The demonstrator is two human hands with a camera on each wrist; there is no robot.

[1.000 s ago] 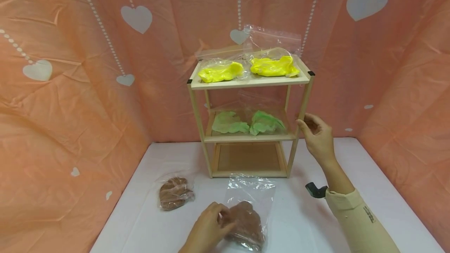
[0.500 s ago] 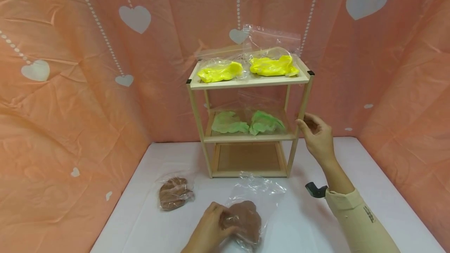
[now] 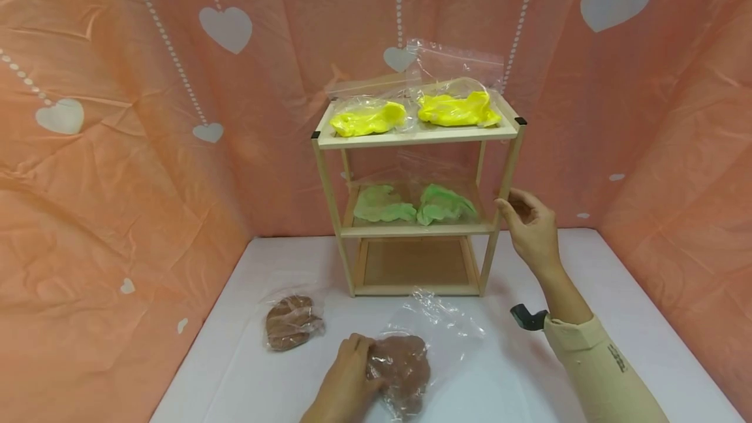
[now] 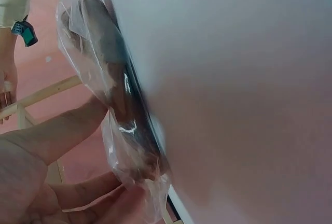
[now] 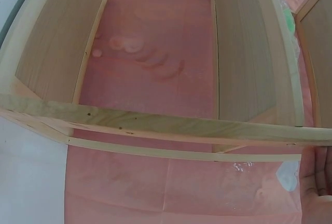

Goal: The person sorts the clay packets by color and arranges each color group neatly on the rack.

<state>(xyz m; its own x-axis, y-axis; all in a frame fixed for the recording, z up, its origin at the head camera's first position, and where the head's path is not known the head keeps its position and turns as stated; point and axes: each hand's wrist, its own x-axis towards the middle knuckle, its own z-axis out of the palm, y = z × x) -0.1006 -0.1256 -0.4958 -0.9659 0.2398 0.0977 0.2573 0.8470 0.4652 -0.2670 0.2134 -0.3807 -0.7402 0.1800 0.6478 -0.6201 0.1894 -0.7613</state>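
Note:
In the head view my left hand [image 3: 346,377] grips the left side of a clear plastic bag of brown clay [image 3: 402,371] at the table's front. The left wrist view shows the thumb and fingers on the edge of this bag [image 4: 122,94], close to the white tabletop. My right hand [image 3: 532,227] holds the right front post of a wooden three-tier shelf [image 3: 417,230], thumb in front and fingers partly hidden behind. In the right wrist view, part of that hand [image 5: 316,182] shows at the right edge beside the post [image 5: 155,123].
A second bag of brown clay [image 3: 292,323] lies on the white table [image 3: 235,371] at left. Two bags of yellow clay [image 3: 369,119] rest on the top tier, two of green clay [image 3: 384,204] on the middle. Pink cloth [image 3: 282,168] hangs behind and at both sides.
The bag of brown clay in my left hand has turned, its loose end swinging to the right and the clay shifting slightly left. My right hand has stayed on the post.

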